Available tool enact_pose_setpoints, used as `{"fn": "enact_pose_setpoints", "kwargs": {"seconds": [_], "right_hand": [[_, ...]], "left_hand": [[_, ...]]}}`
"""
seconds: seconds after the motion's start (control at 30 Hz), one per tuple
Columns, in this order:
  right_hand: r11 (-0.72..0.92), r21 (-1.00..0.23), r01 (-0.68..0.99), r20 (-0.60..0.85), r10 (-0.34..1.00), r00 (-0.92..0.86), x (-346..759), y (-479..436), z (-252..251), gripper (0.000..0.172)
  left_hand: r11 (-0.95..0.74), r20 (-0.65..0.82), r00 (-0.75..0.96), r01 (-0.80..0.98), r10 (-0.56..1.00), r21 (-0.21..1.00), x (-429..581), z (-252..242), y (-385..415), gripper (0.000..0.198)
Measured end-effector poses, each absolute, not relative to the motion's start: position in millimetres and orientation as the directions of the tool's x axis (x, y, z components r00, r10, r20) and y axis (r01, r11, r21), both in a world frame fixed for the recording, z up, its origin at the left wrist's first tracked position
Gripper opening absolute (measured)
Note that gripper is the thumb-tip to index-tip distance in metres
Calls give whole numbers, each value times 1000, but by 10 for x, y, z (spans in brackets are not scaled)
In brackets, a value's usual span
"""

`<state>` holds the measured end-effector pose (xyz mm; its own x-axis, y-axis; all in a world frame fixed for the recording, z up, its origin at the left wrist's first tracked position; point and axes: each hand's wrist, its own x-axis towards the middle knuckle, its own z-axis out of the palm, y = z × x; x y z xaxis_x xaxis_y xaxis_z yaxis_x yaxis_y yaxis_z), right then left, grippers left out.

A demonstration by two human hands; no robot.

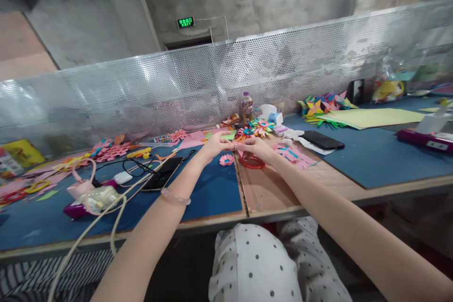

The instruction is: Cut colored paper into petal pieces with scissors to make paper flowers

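Note:
Both arms reach out over the table. My left hand (pixel 214 145) and my right hand (pixel 257 146) meet fingertip to fingertip, pinching a small pink paper piece (pixel 231 146) between them. Just below them lie a small pink paper flower (pixel 226 160) on the blue mat (pixel 208 191) and red scissors (pixel 251 162) on the bare wooden table (pixel 269 191). A clear bangle (pixel 175 197) sits on my left wrist. Colourful folded paper flowers (pixel 260 127) lie just beyond my hands.
A black phone (pixel 163 172) with cables and a white charger (pixel 122 177) lies left; another phone (pixel 321 140) lies right. A small bottle (pixel 247 107), pink paper scraps (pixel 109 151), yellow sheets (pixel 375 117) and a perforated metal screen (pixel 226 80) stand behind.

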<state>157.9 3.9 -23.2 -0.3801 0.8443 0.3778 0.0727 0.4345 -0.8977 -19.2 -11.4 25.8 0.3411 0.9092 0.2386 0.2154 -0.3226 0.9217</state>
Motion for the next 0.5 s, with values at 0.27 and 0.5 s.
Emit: {"fn": "enact_pose_setpoints", "kwargs": {"seconds": [0.27,0.5], "right_hand": [[532,-846,43,495,812,-308,1571,84,-225,36],[637,-752,173,605,770,-203,1561,121,-250,24]], "left_hand": [[-312,231,324,227,917,922,-213,239,-83,64],[-215,142,329,197,934,957,-218,197,-63,51]]}}
